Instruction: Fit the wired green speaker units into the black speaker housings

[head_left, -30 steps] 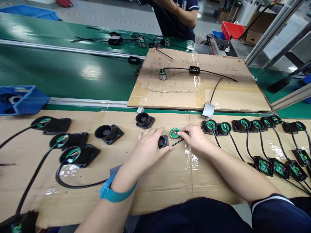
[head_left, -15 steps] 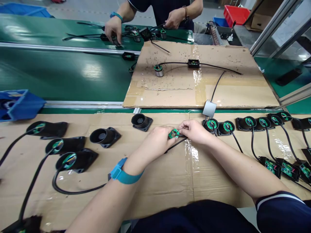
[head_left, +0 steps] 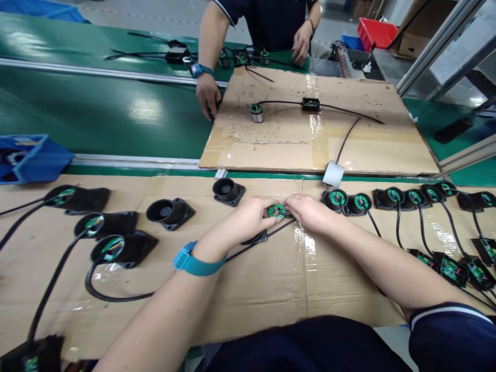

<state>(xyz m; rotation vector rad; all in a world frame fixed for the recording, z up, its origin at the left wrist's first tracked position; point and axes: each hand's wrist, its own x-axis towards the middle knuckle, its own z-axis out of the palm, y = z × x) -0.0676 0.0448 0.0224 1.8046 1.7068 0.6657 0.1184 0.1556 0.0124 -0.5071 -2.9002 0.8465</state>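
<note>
A round part with a green circuit board on its face sits in my left hand, thumb and fingers curved around it. Close on its right, my right hand is closed in a pinch on the black cable that runs from the board. A dark flanged piece shows partly from under my left palm; most of it is hidden. Beyond the left hand stands a black flanged housing with no cable, and another such housing lies farther left.
Cabled housings lie at left and in a row at right, with open circuit boxes. A grey box touches the raised cardboard. A blue bin stands left. Across the bench, a co-worker's hand reaches down.
My hands stay together at the board; the dark flanged piece now shows beneath the left one. The co-worker's hand with the teal wristband has moved nearer, to the raised cardboard's left edge.
</note>
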